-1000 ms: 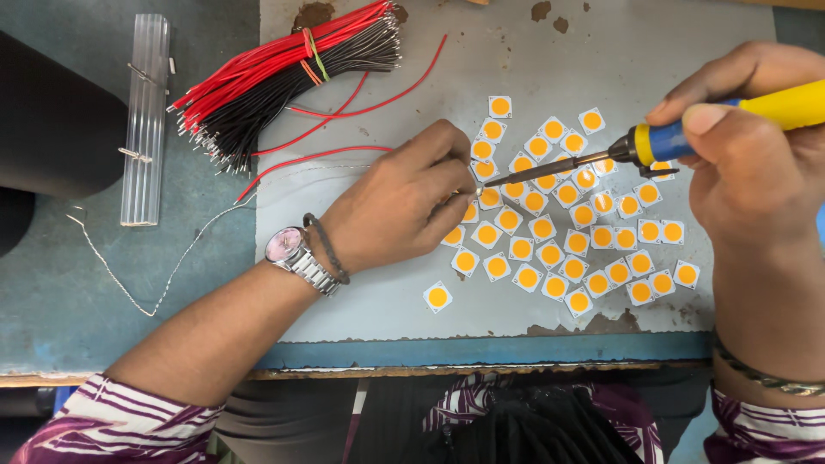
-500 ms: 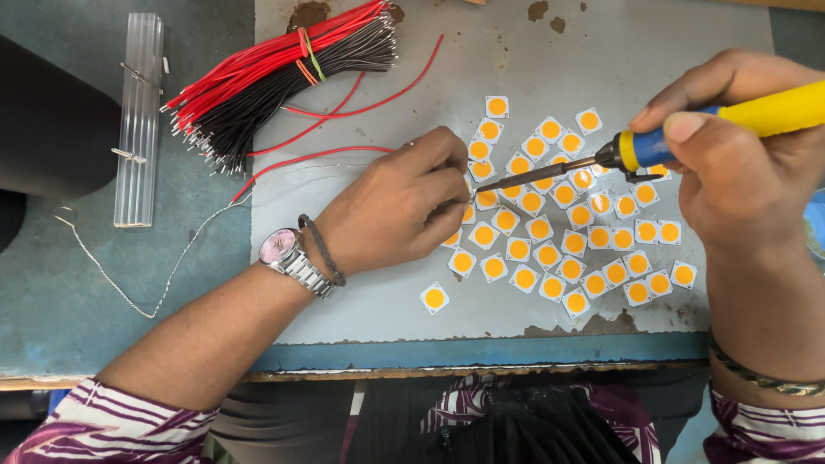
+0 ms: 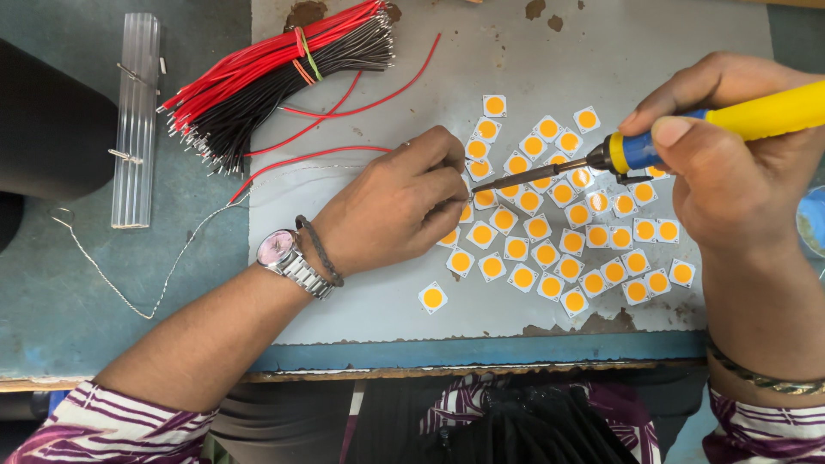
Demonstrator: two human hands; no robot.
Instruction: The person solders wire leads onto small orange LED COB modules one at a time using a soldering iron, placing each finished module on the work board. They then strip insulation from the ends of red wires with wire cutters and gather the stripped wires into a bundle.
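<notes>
Gripping the iron (image 3: 687, 137) in your clenched right hand (image 3: 730, 172), keep your pinched left hand (image 3: 395, 206) steadying the chip (image 3: 484, 198).

**A small electronics assembly workbench**

A workshop is shown. A worn grey mat (image 3: 533, 69) is laid over a chipped blue bench top (image 3: 77, 283). Dozens of small square chips with orange centres (image 3: 550, 232) are spread across it, a soldering iron (image 3: 687, 137) is held over them, and a banded bundle of red and black wires (image 3: 275, 73), a clear plastic tube (image 3: 137, 120) and thin solder wire (image 3: 129, 288) are kept alongside
</notes>
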